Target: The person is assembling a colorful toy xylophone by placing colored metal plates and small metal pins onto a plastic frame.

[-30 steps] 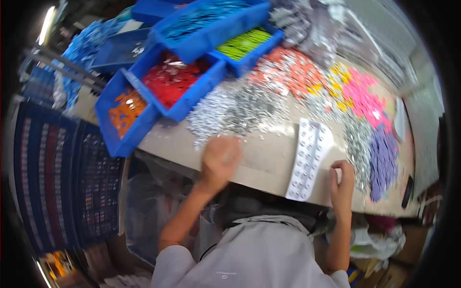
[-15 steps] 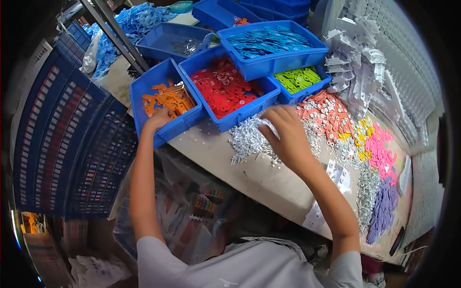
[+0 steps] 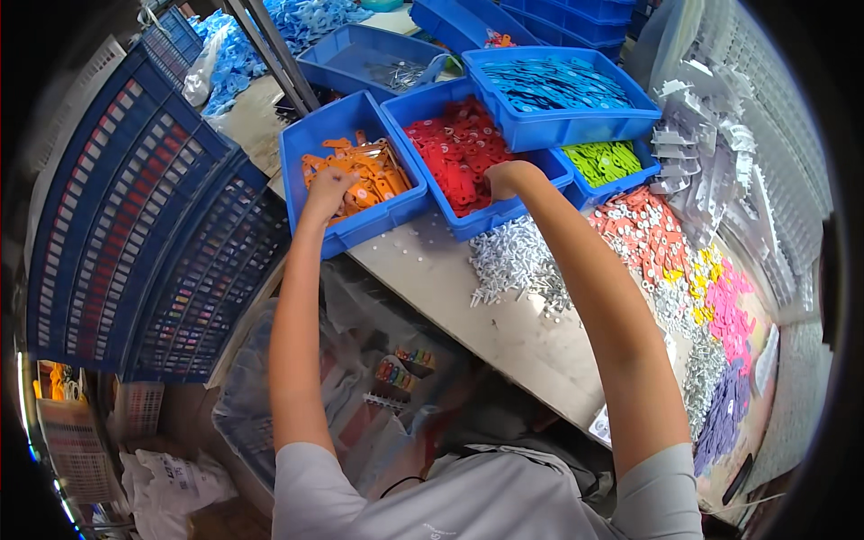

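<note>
My left hand (image 3: 331,187) is down in a blue bin at the left, its fingers curled among flat orange plastic pieces (image 3: 378,173). A few thin metal parts lie with them at the bin's far side. My right hand (image 3: 509,178) reaches into the middle bin, over the right side of a heap of flat red plastic pieces (image 3: 457,148). Its fingers bend downward and look closed, their tips partly hidden. Whatever either hand has in its fingers cannot be made out. Small white pins (image 3: 515,261) lie piled on the table below the red bin.
A bin of blue pieces (image 3: 562,85) overlaps the red bin and one of lime-green pieces (image 3: 601,164). Coral pieces (image 3: 639,225), pink pieces (image 3: 731,310) and purple pieces (image 3: 723,409) lie along the table's right. White plastic parts (image 3: 706,135) are heaped behind. Dark blue crates (image 3: 126,207) stand at left.
My right hand has moved from above the white pins up into the red bin. The left hand stays in the orange bin, its fingers now more curled. The whole view has shifted slightly.
</note>
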`<action>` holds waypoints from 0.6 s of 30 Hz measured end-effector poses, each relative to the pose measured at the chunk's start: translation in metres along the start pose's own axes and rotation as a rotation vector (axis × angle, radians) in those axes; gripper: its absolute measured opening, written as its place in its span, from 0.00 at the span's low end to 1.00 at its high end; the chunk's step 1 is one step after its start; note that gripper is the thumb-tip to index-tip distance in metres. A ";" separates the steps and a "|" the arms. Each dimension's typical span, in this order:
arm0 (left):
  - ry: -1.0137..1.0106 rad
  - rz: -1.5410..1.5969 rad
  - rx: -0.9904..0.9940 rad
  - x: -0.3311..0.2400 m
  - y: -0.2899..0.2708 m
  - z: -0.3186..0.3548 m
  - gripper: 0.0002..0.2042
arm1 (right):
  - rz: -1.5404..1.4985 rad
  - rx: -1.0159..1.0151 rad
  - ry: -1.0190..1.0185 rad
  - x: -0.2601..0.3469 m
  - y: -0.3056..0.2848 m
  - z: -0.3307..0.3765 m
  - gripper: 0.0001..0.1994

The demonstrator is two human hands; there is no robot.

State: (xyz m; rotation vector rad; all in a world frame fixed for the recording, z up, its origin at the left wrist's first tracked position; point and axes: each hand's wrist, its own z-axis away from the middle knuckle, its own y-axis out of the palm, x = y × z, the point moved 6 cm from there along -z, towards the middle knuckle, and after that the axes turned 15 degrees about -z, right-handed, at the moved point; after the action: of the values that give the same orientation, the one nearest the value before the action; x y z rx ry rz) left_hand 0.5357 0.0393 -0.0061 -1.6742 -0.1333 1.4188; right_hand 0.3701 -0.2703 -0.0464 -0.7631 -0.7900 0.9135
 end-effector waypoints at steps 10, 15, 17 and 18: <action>0.233 0.152 -0.251 -0.022 -0.019 0.010 0.09 | -0.496 -0.229 -0.406 0.015 -0.030 0.056 0.14; 0.218 0.057 -0.292 -0.024 -0.019 0.006 0.07 | -0.965 -0.421 -0.492 -0.004 -0.038 0.099 0.08; 0.249 -0.033 -0.293 -0.017 -0.024 0.006 0.07 | -1.459 -0.329 -0.437 0.008 -0.041 0.142 0.07; 0.302 -0.027 -0.346 -0.003 -0.031 0.001 0.07 | -1.441 -0.296 -0.464 0.015 -0.045 0.163 0.08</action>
State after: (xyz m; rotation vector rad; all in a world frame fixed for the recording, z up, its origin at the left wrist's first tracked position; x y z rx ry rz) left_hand 0.5476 0.0562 0.0171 -2.1418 -0.2396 1.1521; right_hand 0.2562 -0.2382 0.0756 -0.0633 -1.5692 -0.3725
